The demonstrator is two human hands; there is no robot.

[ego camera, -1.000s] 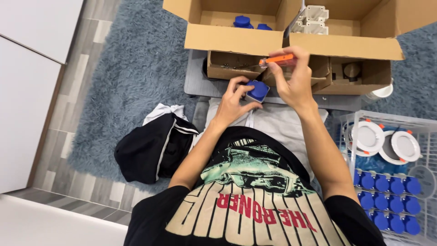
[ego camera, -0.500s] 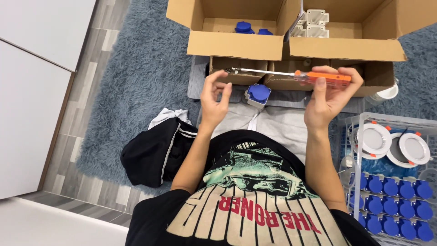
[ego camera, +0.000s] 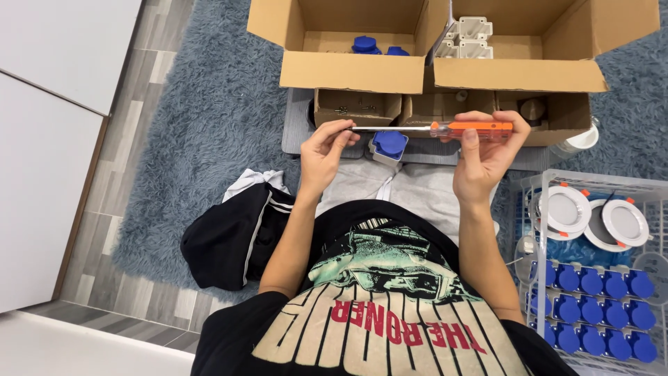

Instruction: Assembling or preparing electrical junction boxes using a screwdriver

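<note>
In the head view, a screwdriver (ego camera: 431, 128) with an orange handle and a thin metal shaft was held level in front of the chest, just before the row of low cardboard boxes (ego camera: 358, 108). The right hand (ego camera: 487, 150) was closed around the orange handle, with the thumb pressed against its near side and the fingers curled over the top. The left hand (ego camera: 325, 150) was seen at the other end of the tool, its fingertips pinched together on the tip of the shaft.

Under the shaft, between the two hands, a blue and grey socket part (ego camera: 388, 145) was seen resting on the lap, touched by neither hand. Beyond the hands, a large open cardboard box (ego camera: 351, 69) was seen with blue parts (ego camera: 365, 44) in its left compartment and white plastic pieces (ego camera: 470, 38) in its right one. A grey-blue shaggy rug (ego camera: 209, 125) was spread under the boxes.

To the person's right, a clear plastic crate (ego camera: 591, 184) was placed on the floor; round white lamp fittings (ego camera: 567, 209) were laid in its upper part and rows of blue caps (ego camera: 591, 282) in its lower part. To the person's left, a black garment with white stripes (ego camera: 236, 237) was lying crumpled on the rug, well apart from the hands.
</note>
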